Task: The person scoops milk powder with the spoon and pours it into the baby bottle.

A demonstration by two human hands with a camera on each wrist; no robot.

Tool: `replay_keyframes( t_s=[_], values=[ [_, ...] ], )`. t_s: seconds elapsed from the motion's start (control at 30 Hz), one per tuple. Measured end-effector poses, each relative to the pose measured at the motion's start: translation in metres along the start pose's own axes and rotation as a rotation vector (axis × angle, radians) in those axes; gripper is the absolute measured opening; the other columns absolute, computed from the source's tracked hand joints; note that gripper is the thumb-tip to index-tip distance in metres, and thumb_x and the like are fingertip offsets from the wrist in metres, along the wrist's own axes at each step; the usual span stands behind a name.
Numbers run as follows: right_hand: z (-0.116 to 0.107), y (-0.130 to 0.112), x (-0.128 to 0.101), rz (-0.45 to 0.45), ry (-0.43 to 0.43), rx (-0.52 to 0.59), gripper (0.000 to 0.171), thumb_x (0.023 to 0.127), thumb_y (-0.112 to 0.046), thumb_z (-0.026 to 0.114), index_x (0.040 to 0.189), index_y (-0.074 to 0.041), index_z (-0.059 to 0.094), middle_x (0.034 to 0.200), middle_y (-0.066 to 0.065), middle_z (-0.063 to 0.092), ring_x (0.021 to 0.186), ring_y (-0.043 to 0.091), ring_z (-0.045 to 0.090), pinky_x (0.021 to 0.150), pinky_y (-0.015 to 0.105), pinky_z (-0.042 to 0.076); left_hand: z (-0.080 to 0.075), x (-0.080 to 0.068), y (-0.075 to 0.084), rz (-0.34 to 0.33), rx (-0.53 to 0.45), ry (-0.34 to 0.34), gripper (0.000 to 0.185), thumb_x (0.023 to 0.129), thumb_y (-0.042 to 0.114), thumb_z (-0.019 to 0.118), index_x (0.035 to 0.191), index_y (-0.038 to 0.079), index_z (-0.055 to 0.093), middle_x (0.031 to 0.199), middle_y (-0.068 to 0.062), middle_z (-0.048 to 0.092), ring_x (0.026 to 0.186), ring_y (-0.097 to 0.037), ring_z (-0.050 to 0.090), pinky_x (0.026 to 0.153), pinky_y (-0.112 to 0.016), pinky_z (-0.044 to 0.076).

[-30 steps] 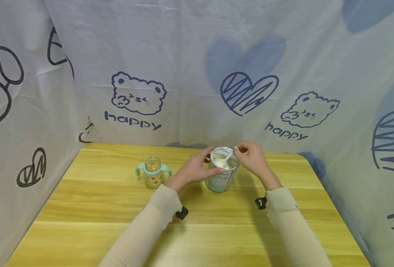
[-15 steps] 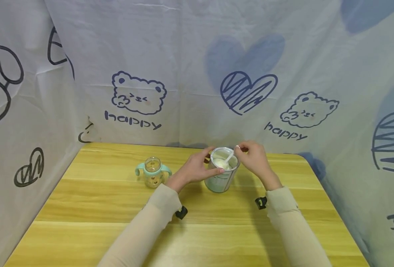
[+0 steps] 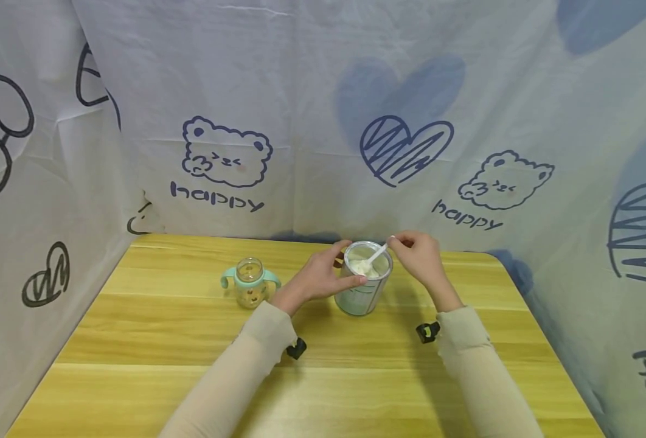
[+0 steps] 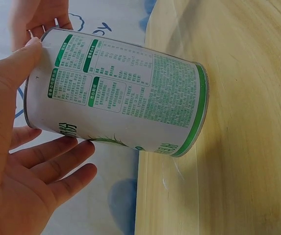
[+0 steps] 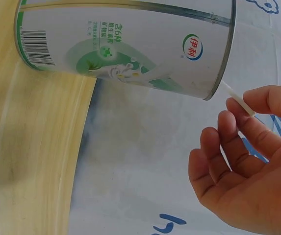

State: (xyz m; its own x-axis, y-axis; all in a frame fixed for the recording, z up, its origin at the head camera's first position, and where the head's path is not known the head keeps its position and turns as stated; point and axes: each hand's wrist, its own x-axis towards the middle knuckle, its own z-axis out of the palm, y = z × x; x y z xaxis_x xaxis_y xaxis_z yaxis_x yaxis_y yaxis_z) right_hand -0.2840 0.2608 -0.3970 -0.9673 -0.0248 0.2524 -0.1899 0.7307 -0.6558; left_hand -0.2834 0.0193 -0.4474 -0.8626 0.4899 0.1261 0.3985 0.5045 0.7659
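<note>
Both hands stay on the job: I see the left hand (image 3: 316,278) still gripping the milk powder tin (image 3: 364,286) mid-table; the right hand (image 3: 418,255) pinches the white scoop (image 3: 376,254), now raised slightly, its bowl in the powder.

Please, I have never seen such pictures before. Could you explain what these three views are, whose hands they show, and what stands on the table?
No machine here: a person works with bare hands and wears three cameras, one on the head and one on each wrist. From the head view, the left hand steadies an open milk powder can on the wooden table. The right hand pinches the handle of a white scoop that dips into the powder. A small baby bottle with mint handles stands to the left, apart. The wrist views show the can's sides close up.
</note>
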Motion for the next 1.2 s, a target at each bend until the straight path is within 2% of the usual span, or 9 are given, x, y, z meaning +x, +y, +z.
replay_keyframes(
  t_s=[0.23,0.43,0.77,1.2],
  values=[
    [-0.002,0.000,-0.001,0.006,-0.027,0.024,0.027,0.100,-0.026,0.066,0.104,-0.004,0.081,0.100,0.017,0.079,0.087,0.028,0.068,0.075,0.033,0.053,0.000,0.000,-0.001,-0.013,-0.001,-0.008,0.093,0.093,0.055,0.076,0.165,0.015,0.034,0.147,-0.015,0.062,0.130,-0.030,0.063,0.104,-0.050,0.057],
    [-0.002,0.001,-0.002,-0.048,-0.058,0.011,0.023,0.096,-0.021,0.074,0.105,-0.002,0.083,0.103,0.018,0.080,0.091,0.030,0.073,0.076,0.033,0.058,0.000,0.000,-0.001,-0.010,0.005,-0.010,0.093,0.093,0.056,0.076,0.165,0.016,0.033,0.147,-0.013,0.062,0.130,-0.030,0.063,0.105,-0.050,0.057],
    [-0.008,0.002,-0.003,-0.081,-0.145,-0.067,0.019,0.090,-0.013,0.072,0.100,0.002,0.079,0.095,0.017,0.072,0.083,0.026,0.060,0.067,0.030,0.050,0.000,0.001,0.000,0.000,0.010,0.000,0.089,0.092,0.056,0.077,0.163,0.021,0.037,0.142,-0.011,0.066,0.128,-0.029,0.064,0.104,-0.051,0.057],
    [-0.011,0.000,-0.004,-0.076,-0.167,-0.095,0.024,0.098,-0.016,0.067,0.106,0.004,0.079,0.104,0.022,0.076,0.090,0.031,0.069,0.075,0.039,0.059,0.000,0.001,-0.001,0.006,0.012,0.000,0.088,0.092,0.056,0.077,0.162,0.021,0.038,0.143,-0.011,0.065,0.127,-0.030,0.064,0.103,-0.051,0.057]
  ],
)
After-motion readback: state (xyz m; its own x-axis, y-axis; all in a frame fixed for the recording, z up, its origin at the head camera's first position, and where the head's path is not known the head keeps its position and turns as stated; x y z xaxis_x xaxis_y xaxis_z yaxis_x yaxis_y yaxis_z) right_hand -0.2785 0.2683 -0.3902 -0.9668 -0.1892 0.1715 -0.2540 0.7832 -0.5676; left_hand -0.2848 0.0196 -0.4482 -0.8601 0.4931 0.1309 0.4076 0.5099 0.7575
